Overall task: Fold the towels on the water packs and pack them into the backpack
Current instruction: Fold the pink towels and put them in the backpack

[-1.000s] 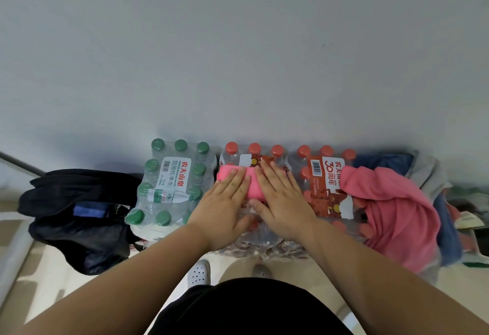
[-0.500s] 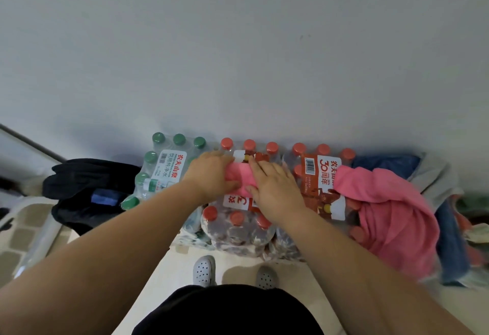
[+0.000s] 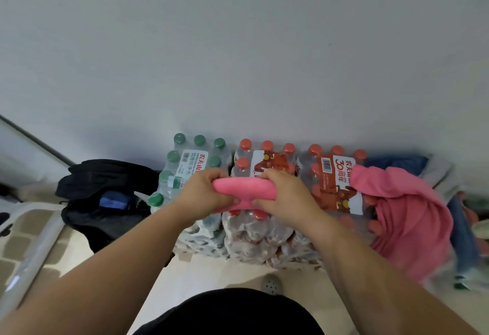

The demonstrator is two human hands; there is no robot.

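Gripping ends of pink towel (image 3: 244, 189), left hand (image 3: 203, 195) and right hand (image 3: 289, 198) curled tight. Hovering over near edge of middle pack (image 3: 268, 161), backpack (image 3: 105, 224) open leftward.

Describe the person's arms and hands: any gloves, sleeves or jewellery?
The left hand and right hand are bare, with no gloves. Both forearms are uncovered, no sleeve in view, and no watch or bracelet shows at either wrist. A black garment covers the torso below.

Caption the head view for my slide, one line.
Left hand and right hand grip a folded pink towel over the water packs; black backpack at left, loose pink towel at right.
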